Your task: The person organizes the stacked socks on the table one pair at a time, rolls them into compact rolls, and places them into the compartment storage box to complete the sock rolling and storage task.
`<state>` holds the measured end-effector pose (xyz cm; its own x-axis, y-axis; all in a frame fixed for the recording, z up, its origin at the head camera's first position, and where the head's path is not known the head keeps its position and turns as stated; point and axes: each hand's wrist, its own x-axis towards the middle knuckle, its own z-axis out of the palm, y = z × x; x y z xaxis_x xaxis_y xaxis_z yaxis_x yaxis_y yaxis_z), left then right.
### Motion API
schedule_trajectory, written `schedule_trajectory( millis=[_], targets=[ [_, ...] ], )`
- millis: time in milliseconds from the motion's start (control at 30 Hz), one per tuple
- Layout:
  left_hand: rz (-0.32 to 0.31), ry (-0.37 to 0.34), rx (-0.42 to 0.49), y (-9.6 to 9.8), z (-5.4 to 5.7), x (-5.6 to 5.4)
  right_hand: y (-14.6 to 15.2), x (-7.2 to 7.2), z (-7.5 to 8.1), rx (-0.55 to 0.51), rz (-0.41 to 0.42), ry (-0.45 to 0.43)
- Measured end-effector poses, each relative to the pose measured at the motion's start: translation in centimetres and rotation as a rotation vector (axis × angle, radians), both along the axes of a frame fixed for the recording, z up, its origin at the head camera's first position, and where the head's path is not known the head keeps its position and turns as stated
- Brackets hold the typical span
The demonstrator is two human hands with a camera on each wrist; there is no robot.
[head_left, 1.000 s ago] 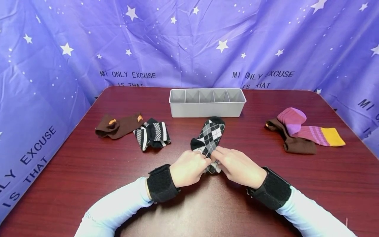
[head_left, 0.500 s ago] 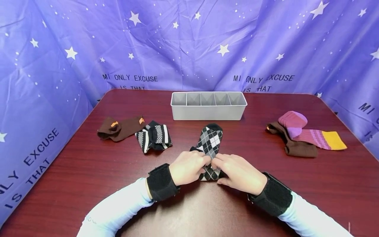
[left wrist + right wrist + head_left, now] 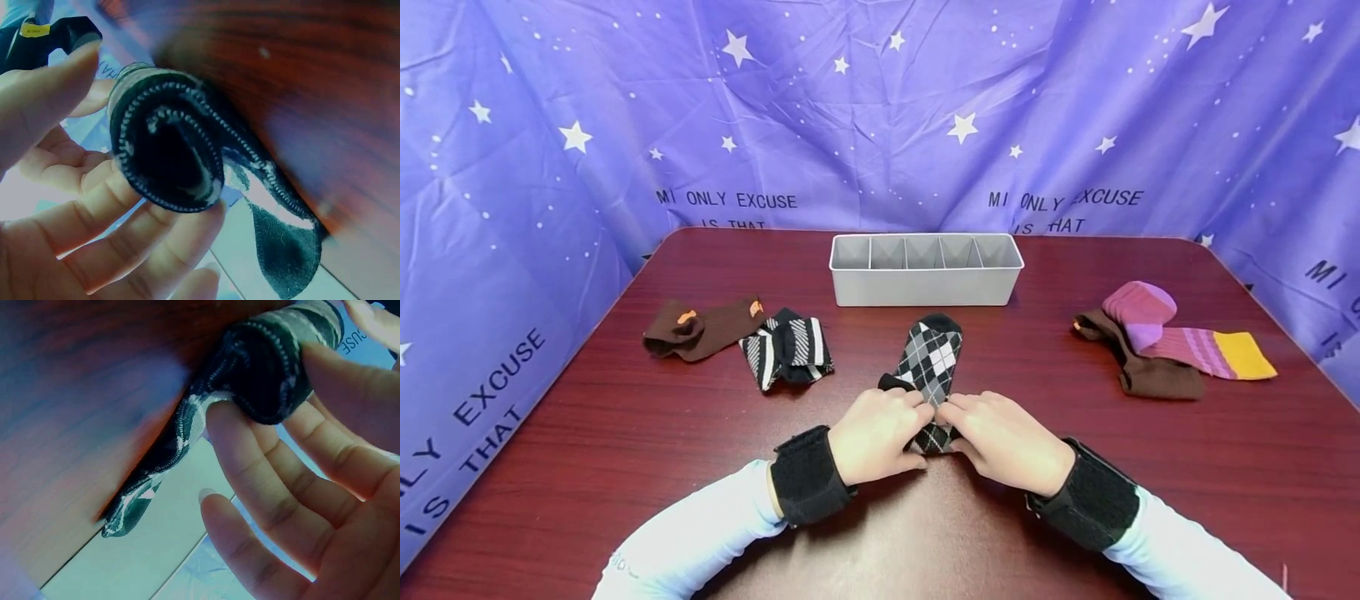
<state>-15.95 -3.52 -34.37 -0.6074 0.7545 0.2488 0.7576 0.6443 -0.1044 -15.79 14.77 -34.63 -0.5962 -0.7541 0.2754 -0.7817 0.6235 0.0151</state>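
A black, grey and white argyle sock [image 3: 934, 358] lies on the table in front of me, its black toe pointing away. Its near end is rolled up, as the wrist views show. My left hand [image 3: 880, 433] has its fingers curved against the roll [image 3: 169, 150], with the thumb lifted off it. My right hand [image 3: 1011, 437] holds the other end of the roll [image 3: 265, 365] between thumb and fingers. Fingertips of both hands nearly meet over the sock and hide part of it in the head view.
A grey box [image 3: 925, 287] with several compartments stands at the back. To the left lie a brown sock [image 3: 722, 329] and a black-and-white striped sock [image 3: 786, 350]. At right, a pink and yellow sock [image 3: 1187, 346] overlaps a brown sock [image 3: 1157, 379].
The argyle sock has straightened and shifted slightly toward me. My left thumb has come away from the roll and now sticks out. The other socks stay put.
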Motion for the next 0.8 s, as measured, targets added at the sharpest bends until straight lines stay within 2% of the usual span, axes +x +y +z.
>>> schedule_trajectory(
  millis=[167, 400, 467, 667, 733, 800],
  targets=[
    [0.009, 0.007, -0.012, -0.10, 0.00, 0.00, -0.13, -0.11, 0.06, -0.003, -0.007, -0.009],
    [-0.063, -0.010, 0.019, -0.30, -0.14, -0.03, -0.32, 0.24, 0.38, -0.032, -0.021, -0.035],
    [-0.063, -0.060, 0.000, -0.27, 0.04, 0.01, -0.44, 0.43, 0.48, -0.034, -0.028, -0.053],
    [-0.035, -0.274, -0.072, -0.13, 0.46, -0.03, -0.53, 0.86, 0.50, -0.029, -0.034, -0.067],
    [-0.022, -0.307, -0.074, -0.13, 0.42, -0.11, -0.49, 0.89, 0.41, -0.032, -0.032, -0.055],
    [-0.009, -0.289, -0.057, -0.15, 0.32, -0.16, -0.43, 0.88, 0.30, -0.032, -0.028, -0.038]
  ],
)
